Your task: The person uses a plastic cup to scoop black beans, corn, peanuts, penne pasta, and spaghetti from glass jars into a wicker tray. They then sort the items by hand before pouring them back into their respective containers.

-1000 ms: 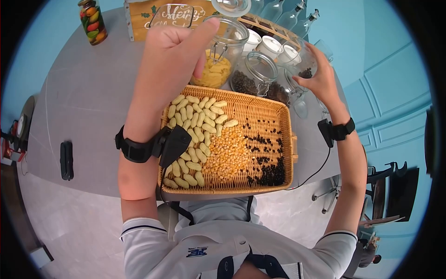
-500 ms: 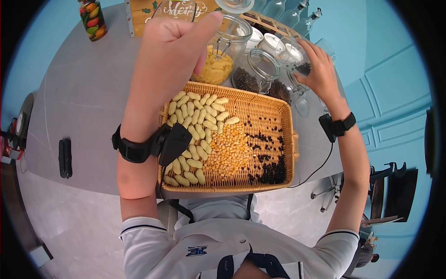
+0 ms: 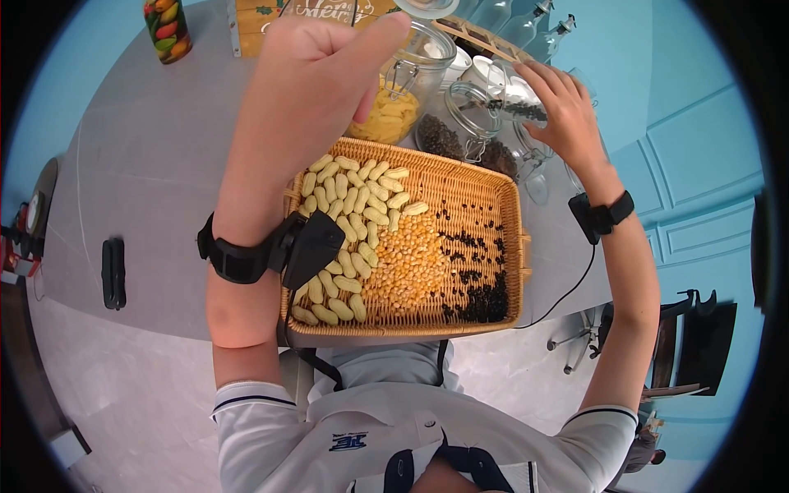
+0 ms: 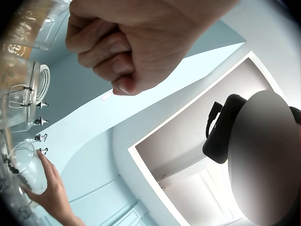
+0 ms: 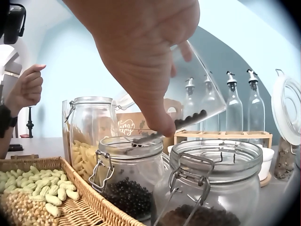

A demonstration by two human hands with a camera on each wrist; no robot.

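My right hand grips a clear glass cup, tipped so that dark beans lie along its lower side. In the right wrist view its mouth is over an open clip-top jar with black beans at the bottom, and a few beans show at the jar's opening. Raised above the basket's far left corner, my left hand has its fingers curled with nothing seen in them. The wicker basket below holds peanuts, corn kernels and scattered black beans.
Beside the bean jar stand a pasta jar and another open jar with dark contents. Behind are white pots, glass bottles and a wooden sign. A tall jar of colourful contents is far left.
My right hand has tilted the cup further towards the bean jar, and the beans have spread along its side. The left hand has barely moved; the head view has shifted slightly.
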